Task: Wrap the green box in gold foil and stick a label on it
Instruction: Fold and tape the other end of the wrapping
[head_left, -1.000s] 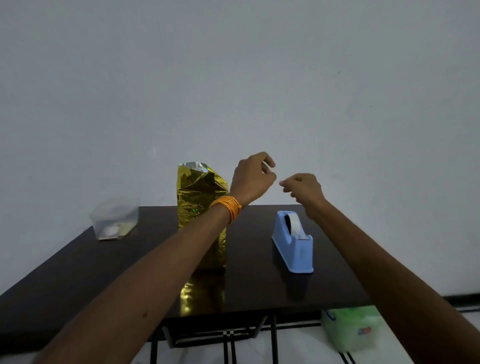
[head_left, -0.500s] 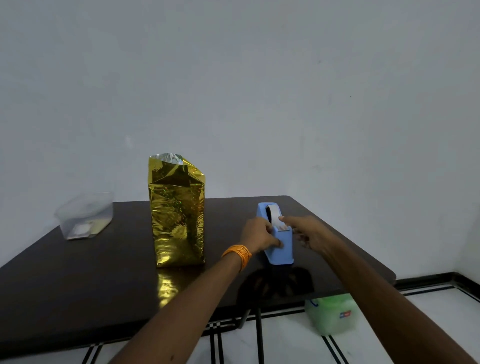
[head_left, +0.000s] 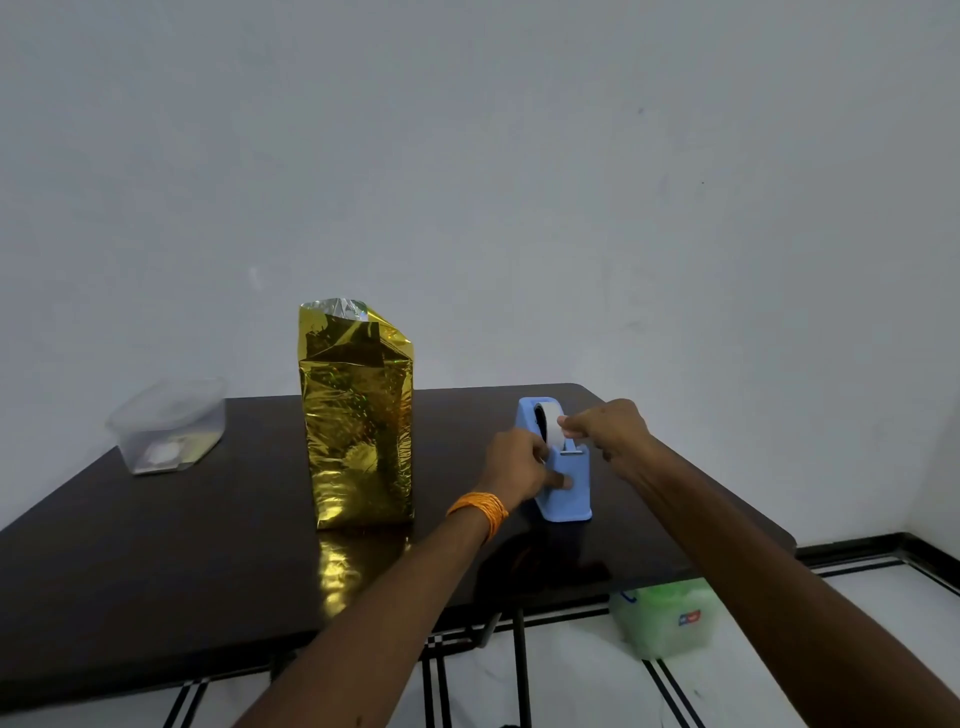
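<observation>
Two hands are at the light blue plastic tape dispenser (head_left: 569, 491), which stands on the dark glossy table (head_left: 156, 551) to the right of the tall box wrapped in gold foil (head_left: 358, 431). My left hand (head_left: 519, 467) grips the body of the dispenser from its left side, with the thumb laid on the near face. My right hand (head_left: 608, 431) pinches the free end of the white tape (head_left: 552, 432) just above the cutter. The box stands upright near the middle of the table, apart from both hands. Its top is only partly folded, and one flap stands up and shows the silver inside (no green is visible). I judge the box to be light and tall, so it may tip if pushed high. The foil looks thin, slippery and easy to crease. It is better to hold it low, with flat fingers on the wide faces, and to press the top flaps down with the fingertips. The tape is soft and sticky, so I should keep it stretched so that it does not curl onto itself.
</observation>
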